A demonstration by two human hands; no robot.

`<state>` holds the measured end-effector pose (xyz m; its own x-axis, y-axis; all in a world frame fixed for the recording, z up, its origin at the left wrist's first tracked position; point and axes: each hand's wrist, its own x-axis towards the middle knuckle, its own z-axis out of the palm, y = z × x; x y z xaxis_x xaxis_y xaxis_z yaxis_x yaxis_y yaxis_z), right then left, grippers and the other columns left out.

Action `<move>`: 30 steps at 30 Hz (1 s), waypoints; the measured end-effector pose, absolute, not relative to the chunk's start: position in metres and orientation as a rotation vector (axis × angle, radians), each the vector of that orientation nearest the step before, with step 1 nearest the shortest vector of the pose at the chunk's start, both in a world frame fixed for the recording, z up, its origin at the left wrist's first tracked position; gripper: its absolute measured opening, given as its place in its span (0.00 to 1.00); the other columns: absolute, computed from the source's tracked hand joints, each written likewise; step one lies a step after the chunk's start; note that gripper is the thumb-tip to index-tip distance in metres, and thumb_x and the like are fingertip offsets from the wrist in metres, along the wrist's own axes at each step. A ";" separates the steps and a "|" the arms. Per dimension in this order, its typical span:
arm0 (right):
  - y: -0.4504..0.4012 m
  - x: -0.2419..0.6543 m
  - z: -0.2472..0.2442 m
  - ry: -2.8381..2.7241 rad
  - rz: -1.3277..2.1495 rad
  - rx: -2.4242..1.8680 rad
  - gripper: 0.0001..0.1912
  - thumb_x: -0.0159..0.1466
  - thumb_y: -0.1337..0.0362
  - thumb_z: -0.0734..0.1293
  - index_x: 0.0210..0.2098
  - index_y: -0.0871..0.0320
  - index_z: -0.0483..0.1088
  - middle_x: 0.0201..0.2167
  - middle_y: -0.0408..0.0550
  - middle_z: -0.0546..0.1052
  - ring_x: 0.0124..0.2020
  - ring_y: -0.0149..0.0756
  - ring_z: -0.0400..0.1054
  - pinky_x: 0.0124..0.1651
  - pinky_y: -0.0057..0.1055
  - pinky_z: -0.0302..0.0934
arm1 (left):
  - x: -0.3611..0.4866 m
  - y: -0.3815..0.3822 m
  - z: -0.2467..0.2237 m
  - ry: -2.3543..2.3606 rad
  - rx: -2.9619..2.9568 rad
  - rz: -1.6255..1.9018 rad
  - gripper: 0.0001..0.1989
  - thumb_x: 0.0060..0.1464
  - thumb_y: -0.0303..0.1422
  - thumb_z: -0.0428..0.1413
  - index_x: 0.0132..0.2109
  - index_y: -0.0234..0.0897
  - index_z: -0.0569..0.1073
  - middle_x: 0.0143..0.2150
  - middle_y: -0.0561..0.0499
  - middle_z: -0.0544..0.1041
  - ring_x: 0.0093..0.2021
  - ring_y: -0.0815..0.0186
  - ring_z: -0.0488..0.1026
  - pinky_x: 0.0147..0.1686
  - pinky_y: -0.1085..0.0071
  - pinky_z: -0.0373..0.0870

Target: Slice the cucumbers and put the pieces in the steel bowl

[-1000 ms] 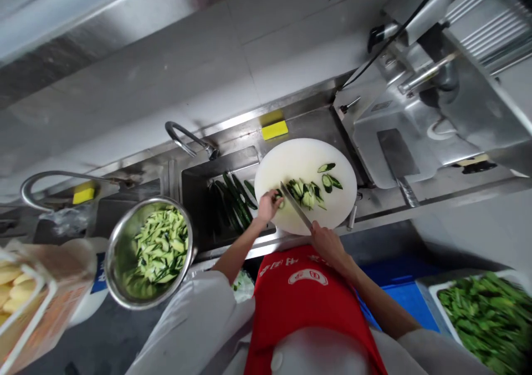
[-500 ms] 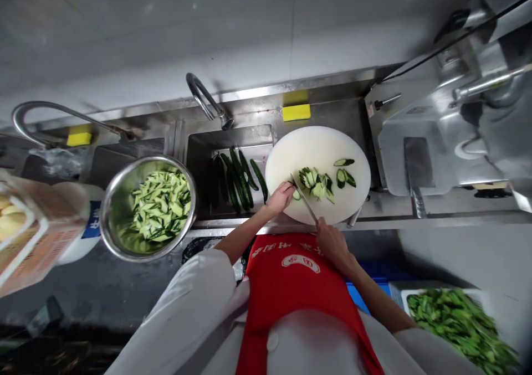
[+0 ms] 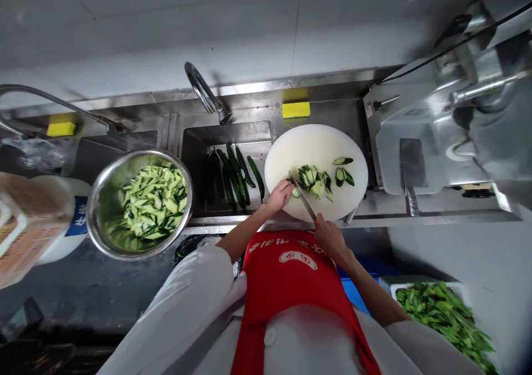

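My right hand (image 3: 329,235) is closed round the handle of a knife (image 3: 305,202), its blade angled up and left across the white oval cutting board (image 3: 282,148). Beside the blade, my left hand (image 3: 280,195) presses with bent fingers on a cucumber piece (image 3: 295,193), mostly hidden under the fingers. To the right of the blade lie cut cucumber pieces (image 3: 318,183) in a loose pile. A few slices (image 3: 344,176) rest apart at the board's right side. Several whole cucumbers (image 3: 236,178) lie in the sink left of the board.
A steel bowl (image 3: 95,220) of cut cucumber stands at the left. Behind the sink rises a faucet (image 3: 203,90); a yellow sponge (image 3: 296,109) sits behind the board. A cleaver (image 3: 409,181) lies on the right. Leafy greens (image 3: 449,322) fill a crate at lower right.
The view has shifted slightly, so the bowl and basket appear farther left. Both hands keep nearly the same place on the board, the knife still against the cucumber.
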<state>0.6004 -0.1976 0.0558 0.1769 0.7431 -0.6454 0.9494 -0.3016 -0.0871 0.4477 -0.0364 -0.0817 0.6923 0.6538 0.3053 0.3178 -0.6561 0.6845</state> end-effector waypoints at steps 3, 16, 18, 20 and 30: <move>-0.197 0.600 0.056 1.622 -0.834 2.112 0.13 0.73 0.66 0.50 0.49 0.61 0.61 0.34 0.57 0.79 0.39 0.43 0.77 0.37 0.31 0.59 | 0.448 -0.038 -0.083 0.735 2.285 0.765 0.14 0.69 0.32 0.43 0.49 0.35 0.73 0.45 0.42 0.73 0.49 0.61 0.69 0.51 0.61 0.72; -0.190 0.600 0.049 1.580 -0.889 2.129 0.13 0.73 0.64 0.50 0.49 0.60 0.62 0.36 0.58 0.79 0.40 0.45 0.77 0.38 0.31 0.59 | 0.443 -0.039 -0.092 0.759 2.224 0.874 0.12 0.69 0.32 0.46 0.47 0.35 0.74 0.46 0.43 0.73 0.49 0.63 0.71 0.50 0.64 0.73; -0.190 0.599 0.051 1.590 -0.870 2.130 0.14 0.73 0.64 0.49 0.49 0.60 0.62 0.36 0.58 0.79 0.40 0.46 0.77 0.39 0.32 0.60 | 0.441 -0.038 -0.091 0.726 2.210 0.883 0.12 0.69 0.32 0.46 0.47 0.36 0.74 0.47 0.43 0.73 0.49 0.64 0.71 0.49 0.65 0.73; -0.191 0.598 0.053 1.607 -0.852 2.123 0.14 0.73 0.64 0.48 0.48 0.60 0.62 0.34 0.57 0.79 0.39 0.46 0.77 0.39 0.32 0.60 | 0.439 -0.037 -0.090 0.710 2.224 0.878 0.12 0.68 0.33 0.46 0.47 0.37 0.74 0.45 0.44 0.72 0.48 0.63 0.70 0.48 0.65 0.72; -0.188 0.597 0.056 1.604 -0.845 2.084 0.13 0.73 0.65 0.50 0.49 0.60 0.61 0.35 0.57 0.79 0.39 0.44 0.77 0.38 0.31 0.59 | 0.440 -0.038 -0.094 0.688 2.269 0.882 0.13 0.69 0.31 0.45 0.47 0.35 0.74 0.43 0.43 0.74 0.46 0.62 0.70 0.47 0.62 0.72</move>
